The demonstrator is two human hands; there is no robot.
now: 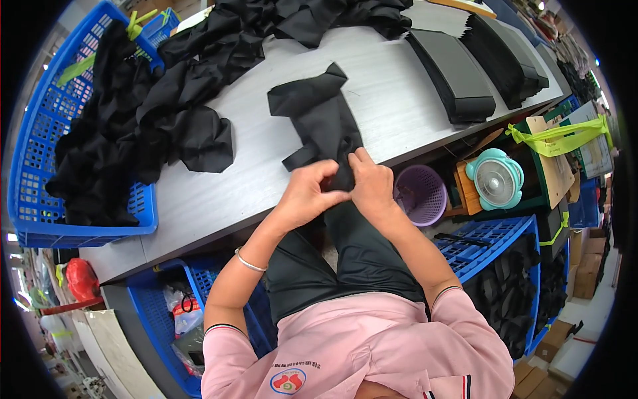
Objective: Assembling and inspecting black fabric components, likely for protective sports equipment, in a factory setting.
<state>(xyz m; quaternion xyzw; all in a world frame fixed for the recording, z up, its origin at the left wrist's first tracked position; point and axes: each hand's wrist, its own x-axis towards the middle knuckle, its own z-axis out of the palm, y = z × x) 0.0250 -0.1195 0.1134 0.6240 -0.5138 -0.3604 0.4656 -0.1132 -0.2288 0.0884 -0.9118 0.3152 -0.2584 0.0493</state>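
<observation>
Black cloth piece (325, 120): on the pale table (385, 86), its near end drawn over the edge, between both hands, its far end folded crosswise.
Left hand (307, 194): at the cloth's near end, thumb and forefinger curved around it — whether they press on it, I cannot tell.
Right hand (372, 185): fingers curled in, pinching the cloth's right edge near the table's rim.
Black heap (199, 136): loose, crumpled fabric to the left, spilling between the table and a blue basket (40, 179).
Dark stacks (455, 73): two neat piles on the table's right part, well apart from the hands.
Below the table edge: a purple bin (425, 193) — just right of it, a turquoise fan (495, 178).
</observation>
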